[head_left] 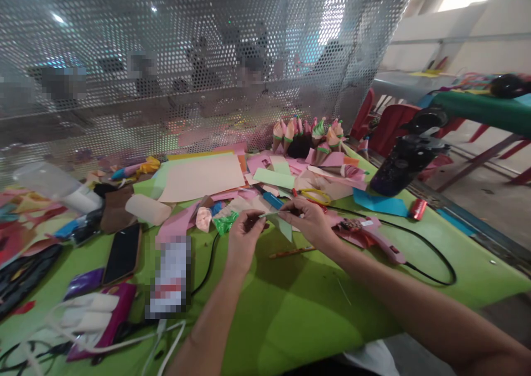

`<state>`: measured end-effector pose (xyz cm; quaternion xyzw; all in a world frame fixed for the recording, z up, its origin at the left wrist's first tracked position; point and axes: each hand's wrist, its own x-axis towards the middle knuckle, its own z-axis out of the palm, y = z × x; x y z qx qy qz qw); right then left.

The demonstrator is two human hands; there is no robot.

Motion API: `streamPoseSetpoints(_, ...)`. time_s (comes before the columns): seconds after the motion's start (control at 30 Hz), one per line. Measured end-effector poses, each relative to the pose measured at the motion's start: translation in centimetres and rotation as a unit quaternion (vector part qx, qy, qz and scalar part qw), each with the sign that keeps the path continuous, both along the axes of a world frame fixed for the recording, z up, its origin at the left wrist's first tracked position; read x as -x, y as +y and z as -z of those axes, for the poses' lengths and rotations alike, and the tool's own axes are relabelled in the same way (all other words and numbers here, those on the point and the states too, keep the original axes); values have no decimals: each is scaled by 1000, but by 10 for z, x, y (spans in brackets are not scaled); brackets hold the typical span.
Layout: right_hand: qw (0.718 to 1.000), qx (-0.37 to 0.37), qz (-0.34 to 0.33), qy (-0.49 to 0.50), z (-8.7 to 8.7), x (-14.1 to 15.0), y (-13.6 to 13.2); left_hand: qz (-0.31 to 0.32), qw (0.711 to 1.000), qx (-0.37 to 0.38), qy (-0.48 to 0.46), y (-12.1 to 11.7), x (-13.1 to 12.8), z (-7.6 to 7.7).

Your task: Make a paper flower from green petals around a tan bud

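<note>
My left hand [244,236] and my right hand [309,218] meet over the green table [298,309], both pinched on a small pale green paper piece [279,219] held between them. The paper's lower corner hangs toward the table. A pencil [291,251] lies just below my right hand. A pink glue gun [369,233] with a black cord lies to the right of my right hand. Yellow-handled scissors [317,195] lie just behind my hands.
Coloured paper sheets [203,178] litter the table's far side, with paper cones [309,135] behind them. A phone [123,252] and a tube lie at the left, a dark bottle [400,163] at the right. A perforated metal screen [186,61] stands behind the table.
</note>
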<state>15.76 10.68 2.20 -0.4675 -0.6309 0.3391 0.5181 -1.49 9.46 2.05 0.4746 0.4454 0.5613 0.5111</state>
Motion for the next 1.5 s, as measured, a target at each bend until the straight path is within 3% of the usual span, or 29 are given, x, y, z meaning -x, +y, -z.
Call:
streamPoseSetpoints(0.8, 999, -32, -1, -22, 4, -1, 1, -3, 1000, 13, -8, 1, 1, 4)
streamPoseSetpoints(1.5, 1000, -6, -26, -3, 4, 4, -3, 3, 1000, 0, 30, 2, 2, 4)
